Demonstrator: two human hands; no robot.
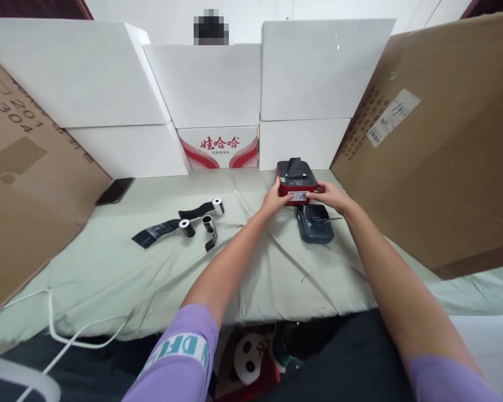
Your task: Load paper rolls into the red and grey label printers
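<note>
Both hands hold a red and black receipt printer (pixel 305 175) at the back of the table, against the white boxes. My left hand (pixel 274 199) grips its left side, thumb on the front. On the right side, my right hand (pixel 332 197) curls its fingers round the edge, thumb near the white label (pixel 298 196). A black strip (pixel 294 166) comes out of the printer's top. Just in front lies a smaller dark printer (pixel 316 233) with a black sheet in it. Paper rolls (pixel 186 228) with black strips unrolled from them lie to the left.
White boxes (pixel 218 84) are stacked along the back. Large cardboard boxes stand at left (pixel 29 167) and right (pixel 436 156). A dark phone (pixel 115 191) rests by the left box. The table has a pale green cloth (pixel 171 290). Someone's head shows behind the boxes.
</note>
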